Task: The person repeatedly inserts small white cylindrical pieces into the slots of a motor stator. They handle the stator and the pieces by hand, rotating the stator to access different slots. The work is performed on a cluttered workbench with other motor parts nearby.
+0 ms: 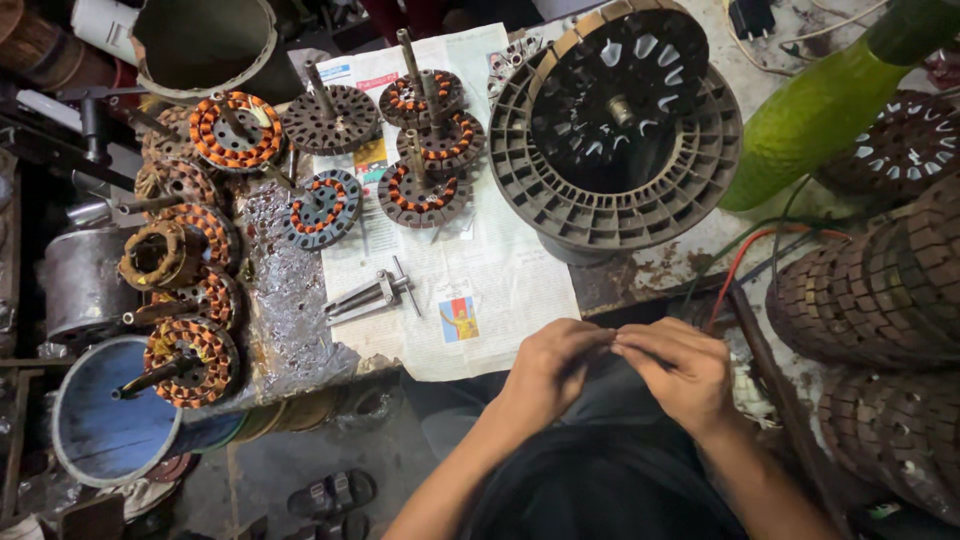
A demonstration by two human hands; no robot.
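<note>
both hands, left hand (548,366) and right hand (682,368), pinch something thin between their fingertips (too small to tell) below the newspaper (490,290); seemingly mid fine finger-work, needing steady grip.

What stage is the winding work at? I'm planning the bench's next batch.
Looks done: several rotors with orange copper coils sit on the bench. In hand: left hand and right hand pinch something too small to identify. Seemingly left: bare core on the newspaper.
</note>
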